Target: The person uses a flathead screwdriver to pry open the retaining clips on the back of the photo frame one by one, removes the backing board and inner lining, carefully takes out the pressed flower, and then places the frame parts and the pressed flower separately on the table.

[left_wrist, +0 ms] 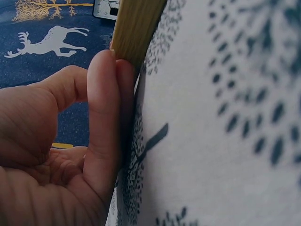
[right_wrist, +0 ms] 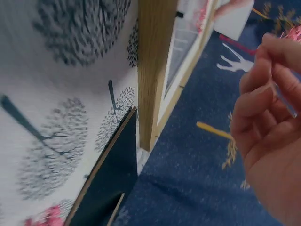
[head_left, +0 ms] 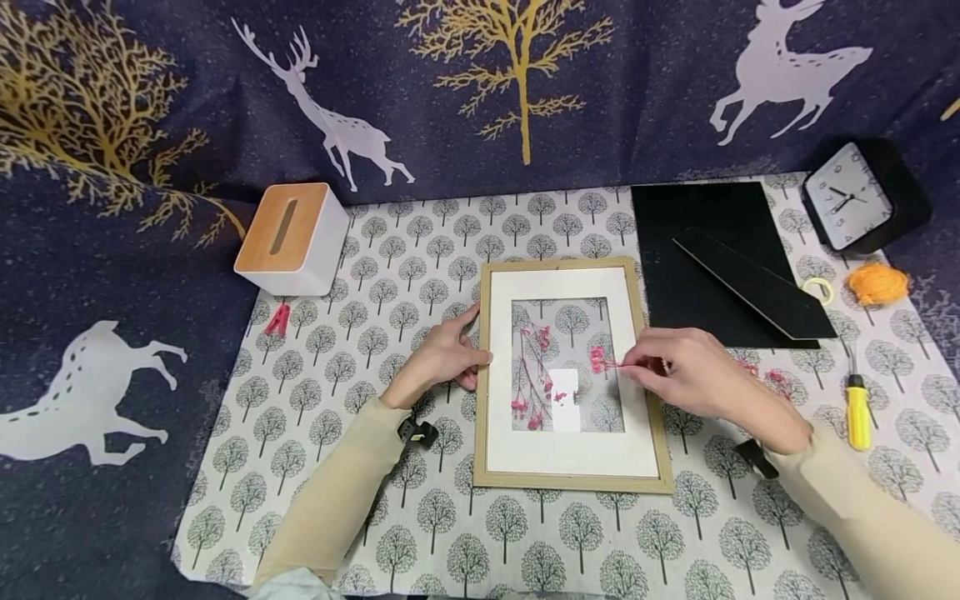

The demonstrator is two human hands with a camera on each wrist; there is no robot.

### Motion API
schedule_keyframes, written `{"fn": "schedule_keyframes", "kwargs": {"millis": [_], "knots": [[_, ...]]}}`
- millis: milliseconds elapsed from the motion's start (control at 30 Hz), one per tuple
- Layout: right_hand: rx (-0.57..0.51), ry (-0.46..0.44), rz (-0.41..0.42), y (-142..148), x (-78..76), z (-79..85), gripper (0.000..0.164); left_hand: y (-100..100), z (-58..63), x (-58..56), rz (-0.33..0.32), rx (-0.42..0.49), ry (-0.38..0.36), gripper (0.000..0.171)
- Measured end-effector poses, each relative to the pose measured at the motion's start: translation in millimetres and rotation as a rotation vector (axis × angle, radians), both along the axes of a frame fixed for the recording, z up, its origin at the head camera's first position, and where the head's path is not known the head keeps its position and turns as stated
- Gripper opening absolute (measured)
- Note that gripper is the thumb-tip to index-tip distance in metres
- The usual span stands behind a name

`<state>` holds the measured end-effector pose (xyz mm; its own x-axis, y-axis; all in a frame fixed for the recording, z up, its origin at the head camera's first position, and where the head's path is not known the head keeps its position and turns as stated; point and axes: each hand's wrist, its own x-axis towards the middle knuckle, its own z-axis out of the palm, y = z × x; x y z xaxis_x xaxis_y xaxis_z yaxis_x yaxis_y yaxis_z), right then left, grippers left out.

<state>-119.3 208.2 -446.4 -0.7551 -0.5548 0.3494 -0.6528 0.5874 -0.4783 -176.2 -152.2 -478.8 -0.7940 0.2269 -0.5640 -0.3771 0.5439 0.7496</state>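
A light wooden picture frame [head_left: 573,482] lies flat with a white mat [head_left: 562,456] inside it. Through the mat's rectangular opening, dried pink flower sprigs [head_left: 519,407] show on the left side, beside a bright reflection. My left hand [head_left: 447,350] rests at the frame's left edge, its thumb and a finger against the wood; the left wrist view shows fingertips touching the wooden side [left_wrist: 136,35]. Between thumb and fingertips, my right hand [head_left: 686,367] pinches a small pink flower sprig [head_left: 597,360] over the right part of the opening.
Behind the frame's right side lies a black backing board [head_left: 697,217] with a black strip [head_left: 757,279] across it. A clock [head_left: 851,200], orange yarn [head_left: 879,284] and yellow-handled tool [head_left: 858,417] stand right, with pink flowers [head_left: 780,382] by my right forearm. A tissue box [head_left: 315,250] sits back left.
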Motion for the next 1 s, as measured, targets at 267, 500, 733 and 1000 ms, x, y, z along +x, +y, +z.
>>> {"fn": "schedule_keyframes", "kwargs": {"millis": [267,500,733,1000], "knots": [[0.041,-0.241,-0.424,31,34.2,2.6,0.010,-1,-2.6,0.2,-0.003,0.009,0.002,0.107],[0.169,-0.502,-0.592,60,44.0,-12.1,0.020,-3,0.2,0.4,-0.010,-0.006,-0.028,0.110],[0.251,-0.602,-0.635,81,44.4,-20.5,0.024,-5,-2.1,-0.5,-0.011,0.010,-0.014,0.109],[0.279,-0.670,-0.656,93,43.2,-19.9,0.024,-5,-2.4,0.0,-0.003,0.021,-0.016,0.109]]}}
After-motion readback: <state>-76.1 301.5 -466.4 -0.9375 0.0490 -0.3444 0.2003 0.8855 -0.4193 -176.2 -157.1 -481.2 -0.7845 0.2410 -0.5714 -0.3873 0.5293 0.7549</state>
